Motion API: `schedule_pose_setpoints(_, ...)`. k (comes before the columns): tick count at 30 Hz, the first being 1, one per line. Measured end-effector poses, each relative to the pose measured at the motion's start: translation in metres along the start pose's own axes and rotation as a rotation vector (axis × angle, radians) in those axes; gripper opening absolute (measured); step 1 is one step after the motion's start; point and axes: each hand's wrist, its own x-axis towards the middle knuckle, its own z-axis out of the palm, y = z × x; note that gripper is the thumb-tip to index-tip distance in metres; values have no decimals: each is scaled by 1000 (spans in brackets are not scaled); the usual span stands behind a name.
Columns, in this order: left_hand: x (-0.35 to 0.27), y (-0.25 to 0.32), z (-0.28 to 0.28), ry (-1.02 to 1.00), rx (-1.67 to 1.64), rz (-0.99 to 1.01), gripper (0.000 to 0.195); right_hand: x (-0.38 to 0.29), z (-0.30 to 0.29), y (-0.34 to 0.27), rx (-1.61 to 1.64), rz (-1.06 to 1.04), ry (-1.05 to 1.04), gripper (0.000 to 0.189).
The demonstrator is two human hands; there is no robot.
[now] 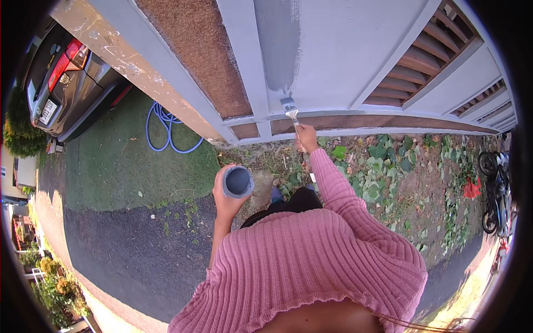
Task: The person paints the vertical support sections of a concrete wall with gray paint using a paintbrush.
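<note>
My right hand (306, 138) grips the handle of a flat paintbrush (290, 109). Its bristles are coated grey and meet the lower part of a pale wall panel (333, 54). Above the brush runs a broad band of darker grey paint (278, 45) with a ragged right edge. In my left hand (225, 195) is a round paint container (238, 182), held in front of my body with its mouth facing up. Its rim is smeared with grey, and grey paint shows inside.
Left of the panel stands a brown textured wall strip (200, 54). A coiled blue hose (168, 129) lies on green turf (125, 166). Leafy creepers (374, 166) cover the ground at right. A parked car (79, 83) stands at far left, motorcycles (493, 187) at far right. Louvred vents (420, 58) open in the wall.
</note>
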Motion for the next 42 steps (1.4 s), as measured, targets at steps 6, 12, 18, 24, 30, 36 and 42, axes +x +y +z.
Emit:
schedule_pose_setpoints(6,-2,4,-5,4,12,-40,68,-15,2,-50,-8,-182,7,26)
schedule_pose_setpoints(12,0,4,-6,14,29,-35,67,-66,-7,-28,88,-195,16,25)
schedule_pose_setpoints(18,-4,-1,-6,44,42,-48,66,-70,-4,21,103,-274,21,34)
schedule_pose_setpoints(24,-9,-1,0,3,63,-55,66,7,5,57,-106,-206,6,27)
schedule_pose_setpoints(30,-8,4,11,-33,76,-67,63,38,15,91,-133,105,8,22)
schedule_pose_setpoints(36,-6,-1,12,-7,28,-90,65,-5,9,90,32,248,-35,22)
schedule_pose_setpoints(42,-3,-10,11,-56,82,-62,75,12,11,36,102,103,-58,23)
